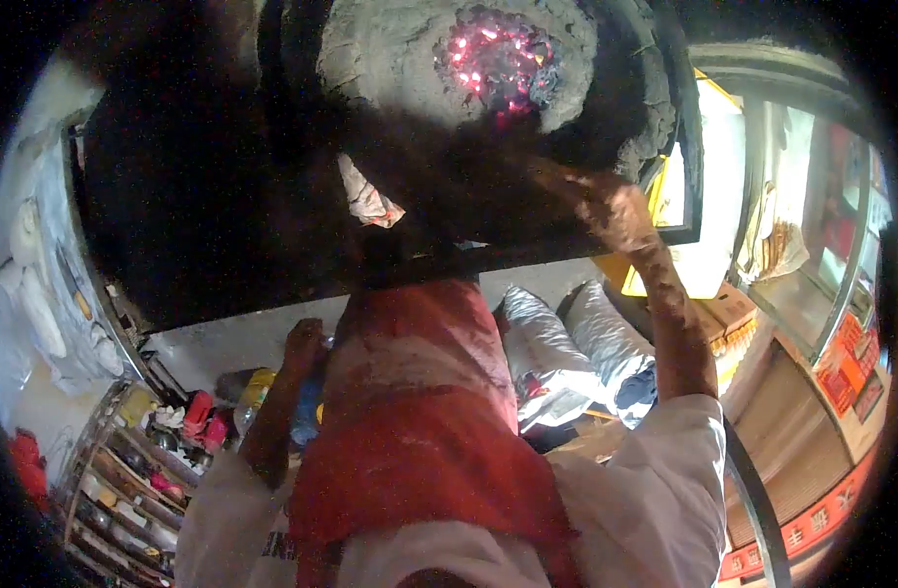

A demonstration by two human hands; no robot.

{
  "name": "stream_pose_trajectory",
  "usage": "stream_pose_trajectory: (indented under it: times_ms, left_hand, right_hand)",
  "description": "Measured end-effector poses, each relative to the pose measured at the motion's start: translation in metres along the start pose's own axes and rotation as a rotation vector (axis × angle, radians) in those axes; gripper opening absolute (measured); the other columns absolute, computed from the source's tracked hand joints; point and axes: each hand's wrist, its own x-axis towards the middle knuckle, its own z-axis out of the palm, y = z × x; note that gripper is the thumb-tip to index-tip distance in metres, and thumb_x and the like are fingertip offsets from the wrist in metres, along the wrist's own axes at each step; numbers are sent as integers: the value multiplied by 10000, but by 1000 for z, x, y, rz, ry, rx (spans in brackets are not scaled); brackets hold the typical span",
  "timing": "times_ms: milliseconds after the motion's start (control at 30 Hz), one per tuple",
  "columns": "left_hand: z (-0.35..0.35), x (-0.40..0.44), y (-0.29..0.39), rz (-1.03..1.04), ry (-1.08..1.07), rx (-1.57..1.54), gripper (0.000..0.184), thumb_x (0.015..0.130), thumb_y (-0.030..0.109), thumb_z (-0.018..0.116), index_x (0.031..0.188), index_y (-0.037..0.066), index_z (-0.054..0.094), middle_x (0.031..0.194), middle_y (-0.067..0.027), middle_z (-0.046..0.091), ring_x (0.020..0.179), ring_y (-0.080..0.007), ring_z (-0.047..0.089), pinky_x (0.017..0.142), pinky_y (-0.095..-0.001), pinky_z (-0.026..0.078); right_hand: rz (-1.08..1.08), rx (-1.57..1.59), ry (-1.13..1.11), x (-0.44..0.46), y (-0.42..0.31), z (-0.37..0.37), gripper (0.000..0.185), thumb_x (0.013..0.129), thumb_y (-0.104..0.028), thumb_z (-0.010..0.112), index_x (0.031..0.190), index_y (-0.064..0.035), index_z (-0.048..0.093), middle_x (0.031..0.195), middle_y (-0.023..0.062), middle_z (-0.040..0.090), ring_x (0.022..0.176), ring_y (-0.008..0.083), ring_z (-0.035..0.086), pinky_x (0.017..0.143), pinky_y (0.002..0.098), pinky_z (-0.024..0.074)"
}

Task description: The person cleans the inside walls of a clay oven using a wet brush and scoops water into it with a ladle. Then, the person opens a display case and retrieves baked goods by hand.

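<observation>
My right hand (pixel 615 211) is stretched over the black worktop (pixel 223 196), just in front of a round clay-like oven (pixel 370 49). Its fingers are curled and partly blurred; a dark smear runs leftward from them, and I cannot make out what they hold. Red-glowing coals (pixel 498 64) lie in the oven's middle. Low at my left side, my left hand (pixel 305 341) is closed beside the red apron (pixel 400 363); whatever it grips is hidden. A crumpled whitish piece of paper or cloth (pixel 370 201) lies on the worktop between the hands.
Two silvery sacks (pixel 547 358) stand under the worktop's front edge. A rack of shoes (pixel 125 480) is at the lower left. Cardboard boxes (pixel 728 318) and a glass-fronted cabinet (pixel 811 225) stand at the right.
</observation>
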Motion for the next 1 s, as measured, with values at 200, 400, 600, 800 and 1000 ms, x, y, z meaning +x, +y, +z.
stream_pose_trajectory:
  times_ms: [200,400,600,800,1000]
  left_hand:
    - [-13,17,80,-642,-71,-257,358,888,258,679,1180,70,593,1073,-80,627,856,-203,639,709,-358,538]
    - [-17,17,124,-409,102,-443,269,893,245,624,1087,58,620,843,-62,638,711,-148,583,592,-293,478]
    - [-27,24,125,-687,78,-348,259,898,249,621,1072,58,623,850,-54,642,714,-149,586,588,-288,480]
    - [-34,27,89,-663,16,-212,307,907,281,607,1106,47,609,846,-59,639,714,-147,580,574,-286,473]
    - [-44,19,56,-219,-54,-145,303,922,285,584,1112,50,602,873,-53,623,725,-147,572,625,-299,477]
  right_hand:
    - [-130,-32,211,6,-16,47,334,854,-320,655,1135,-140,668,851,188,682,730,396,652,674,466,539]
    - [-28,-191,239,12,-16,56,344,830,-316,674,1143,-174,657,798,192,671,650,376,643,616,468,534]
    - [75,-391,127,15,14,90,331,839,-304,671,1132,-152,651,920,196,668,727,374,652,599,482,529]
    - [-17,-319,224,12,-10,114,299,825,-252,666,1089,-112,655,820,159,672,655,380,642,585,472,526]
    - [-103,-301,428,32,-75,94,313,775,-266,702,1005,-56,670,825,171,693,687,332,675,631,453,546]
